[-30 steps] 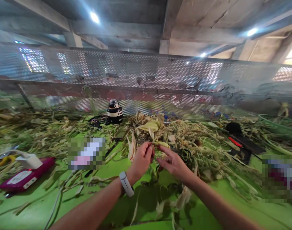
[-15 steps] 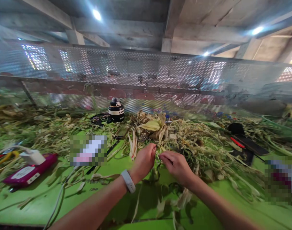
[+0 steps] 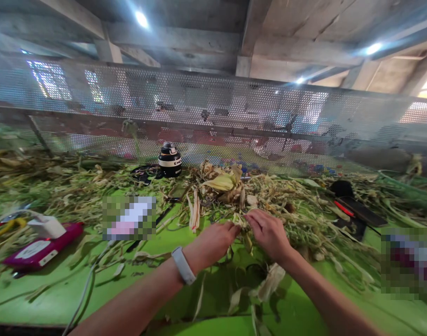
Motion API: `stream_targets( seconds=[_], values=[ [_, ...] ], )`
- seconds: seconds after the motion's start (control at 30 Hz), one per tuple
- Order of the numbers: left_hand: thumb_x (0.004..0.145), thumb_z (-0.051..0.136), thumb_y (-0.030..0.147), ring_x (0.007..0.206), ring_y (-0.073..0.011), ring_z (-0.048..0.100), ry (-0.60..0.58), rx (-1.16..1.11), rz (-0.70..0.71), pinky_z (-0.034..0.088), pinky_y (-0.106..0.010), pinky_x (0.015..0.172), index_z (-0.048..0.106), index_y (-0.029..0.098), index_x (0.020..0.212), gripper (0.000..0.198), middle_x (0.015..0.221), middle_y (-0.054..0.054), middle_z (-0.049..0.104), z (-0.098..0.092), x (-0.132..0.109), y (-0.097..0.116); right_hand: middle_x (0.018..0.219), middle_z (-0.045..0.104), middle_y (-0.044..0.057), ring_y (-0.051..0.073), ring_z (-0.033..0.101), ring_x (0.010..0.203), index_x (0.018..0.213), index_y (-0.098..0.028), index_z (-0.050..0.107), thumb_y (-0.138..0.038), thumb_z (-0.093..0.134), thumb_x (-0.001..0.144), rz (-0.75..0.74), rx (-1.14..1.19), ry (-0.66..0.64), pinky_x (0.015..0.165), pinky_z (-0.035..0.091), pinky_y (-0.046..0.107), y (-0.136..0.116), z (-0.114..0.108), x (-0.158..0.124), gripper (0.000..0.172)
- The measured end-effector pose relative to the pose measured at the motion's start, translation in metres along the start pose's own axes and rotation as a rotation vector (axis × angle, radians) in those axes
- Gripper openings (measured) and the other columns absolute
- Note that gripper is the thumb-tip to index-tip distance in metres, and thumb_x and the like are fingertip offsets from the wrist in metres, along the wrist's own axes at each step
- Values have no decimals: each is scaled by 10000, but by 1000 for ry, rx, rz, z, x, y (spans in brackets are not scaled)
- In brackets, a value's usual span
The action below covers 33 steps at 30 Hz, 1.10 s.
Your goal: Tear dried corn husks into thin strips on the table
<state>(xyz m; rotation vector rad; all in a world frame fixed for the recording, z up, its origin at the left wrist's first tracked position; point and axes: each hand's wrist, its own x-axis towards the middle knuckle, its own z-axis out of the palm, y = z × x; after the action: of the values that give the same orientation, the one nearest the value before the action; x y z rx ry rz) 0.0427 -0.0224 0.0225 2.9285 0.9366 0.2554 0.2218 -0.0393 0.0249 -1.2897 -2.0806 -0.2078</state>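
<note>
Low over the middle of the green table, my left hand (image 3: pixel 215 243), with a pale watch band on its wrist, is closed with its fingertips bent down. My right hand (image 3: pixel 271 235) is closed in a pinch just to its right. A pale yellow-green strip of plant leaf (image 3: pixel 247 242) shows between the two hands and hangs below the fingers. Its upper end is partly hidden by the fingertips. Beyond the hands lies a heap of dry leaves (image 3: pixel 234 198) with a broad yellowish husk-like leaf (image 3: pixel 222 182) on top.
A black bottle (image 3: pixel 170 161) stands at the back before a perforated metal screen (image 3: pixel 213 107). To the left are a magenta power bank (image 3: pixel 41 249) with a white plug and a cable. A dark phone-like slab (image 3: pixel 366 211) and a green basket (image 3: pixel 406 189) are on the right.
My left hand has turned palm-down and dropped slightly. My right hand has moved a little up and right. More of the pale leaf strip now shows between them.
</note>
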Motion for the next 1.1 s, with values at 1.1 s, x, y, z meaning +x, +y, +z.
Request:
stream_targets(
  seconds=[1.1],
  values=[
    [824, 448, 276, 512, -124, 447, 904, -632, -424, 339, -223, 560, 582, 185, 765, 172, 553, 21, 512, -17, 5, -60, 887, 689, 58, 187, 606, 722, 892, -214, 692, -294, 563, 768, 206, 348, -339, 616, 462, 280, 30, -25, -3, 196]
  ],
)
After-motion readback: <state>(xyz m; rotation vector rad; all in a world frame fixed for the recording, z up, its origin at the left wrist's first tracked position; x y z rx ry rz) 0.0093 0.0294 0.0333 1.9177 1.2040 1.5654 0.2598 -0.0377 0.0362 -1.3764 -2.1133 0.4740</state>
